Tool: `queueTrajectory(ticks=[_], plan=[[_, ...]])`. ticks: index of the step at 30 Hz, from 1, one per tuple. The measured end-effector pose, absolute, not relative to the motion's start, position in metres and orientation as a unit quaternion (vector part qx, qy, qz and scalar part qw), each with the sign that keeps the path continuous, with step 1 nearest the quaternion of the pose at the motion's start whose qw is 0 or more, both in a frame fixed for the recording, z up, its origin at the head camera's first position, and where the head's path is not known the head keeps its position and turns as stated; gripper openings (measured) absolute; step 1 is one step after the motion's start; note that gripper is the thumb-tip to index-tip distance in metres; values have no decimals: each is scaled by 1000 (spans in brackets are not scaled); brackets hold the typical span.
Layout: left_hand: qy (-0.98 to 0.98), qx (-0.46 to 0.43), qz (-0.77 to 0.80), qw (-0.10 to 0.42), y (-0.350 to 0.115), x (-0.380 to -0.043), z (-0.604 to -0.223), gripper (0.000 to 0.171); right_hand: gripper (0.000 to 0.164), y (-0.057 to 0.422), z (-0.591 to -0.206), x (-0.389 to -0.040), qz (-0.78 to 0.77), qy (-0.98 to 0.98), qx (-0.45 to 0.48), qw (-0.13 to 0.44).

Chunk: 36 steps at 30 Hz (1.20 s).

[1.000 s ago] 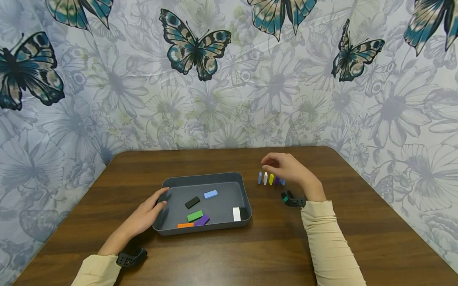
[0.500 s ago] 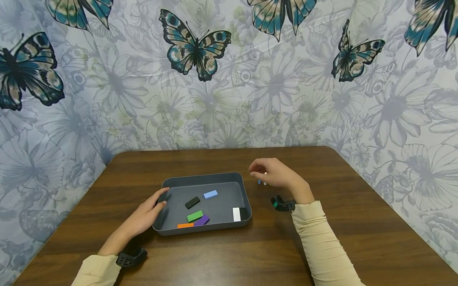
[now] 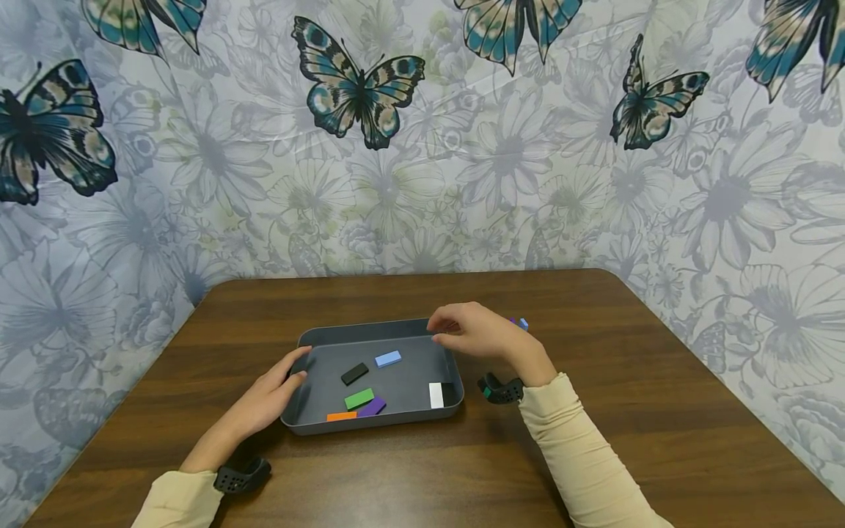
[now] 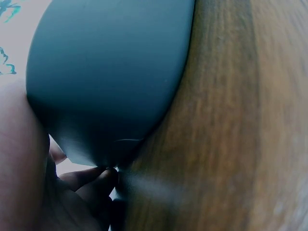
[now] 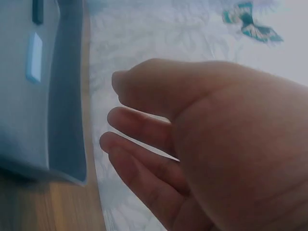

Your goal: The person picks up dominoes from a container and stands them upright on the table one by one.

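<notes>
My left hand [image 3: 264, 396] rests on the left end of a grey tray [image 3: 383, 425], its fingers relaxed along the rim. In the left wrist view, the fingertips touch the tray's outer wall [image 4: 110, 72]. Over the tray's far right corner hovers my right hand [image 3: 485, 337]. The right wrist view shows its loosely bent fingers [image 5: 139, 127] apart from the thumb, with nothing between them. Inside the tray lie small blocks: light blue [image 3: 388, 358], black [image 3: 355, 374], green [image 3: 359, 398], purple [image 3: 372, 407], orange [image 3: 342, 416] and white [image 3: 436, 395].
Behind my right wrist, the tops of a purple block [image 3: 513, 320] and a blue block [image 3: 524, 324] show on the wooden table [image 3: 370, 484]. The hand hides the rest of that row. A butterfly-printed cloth [image 3: 396, 191] hangs behind the table.
My right hand has moved left and slightly toward me, from above the row of standing blocks to the tray's right corner. My left hand and the blocks in the tray have stayed put.
</notes>
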State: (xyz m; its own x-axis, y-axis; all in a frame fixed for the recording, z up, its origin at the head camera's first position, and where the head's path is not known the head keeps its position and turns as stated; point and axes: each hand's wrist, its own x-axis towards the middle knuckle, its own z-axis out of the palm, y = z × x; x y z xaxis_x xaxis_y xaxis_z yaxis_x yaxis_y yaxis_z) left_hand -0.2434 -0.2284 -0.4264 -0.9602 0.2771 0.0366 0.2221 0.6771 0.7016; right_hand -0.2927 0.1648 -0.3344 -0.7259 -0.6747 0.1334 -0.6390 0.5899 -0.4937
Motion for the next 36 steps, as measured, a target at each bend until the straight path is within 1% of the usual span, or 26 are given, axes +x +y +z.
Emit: queueTrajectory(ticks=[6,14,23,28,36], plan=[[916,136,377,37,-229,-245,-428,56,24,149,-343,-290,-230,887,-399,35],[915,137,377,36,-229,-245,-428,56,41,128,-362,-290,-199,881,-428,31],[916,135,376,35,-230,-244,-428,56,51,115,-382,-290,-168,884,-435,28],[916,137,375,35,-230,-244,-428,56,53,112,-390,-291,-150,885,-439,34],[915,137,377,34,-230,-245,-428,56,42,107,-396,-291,-113,886,-449,24]])
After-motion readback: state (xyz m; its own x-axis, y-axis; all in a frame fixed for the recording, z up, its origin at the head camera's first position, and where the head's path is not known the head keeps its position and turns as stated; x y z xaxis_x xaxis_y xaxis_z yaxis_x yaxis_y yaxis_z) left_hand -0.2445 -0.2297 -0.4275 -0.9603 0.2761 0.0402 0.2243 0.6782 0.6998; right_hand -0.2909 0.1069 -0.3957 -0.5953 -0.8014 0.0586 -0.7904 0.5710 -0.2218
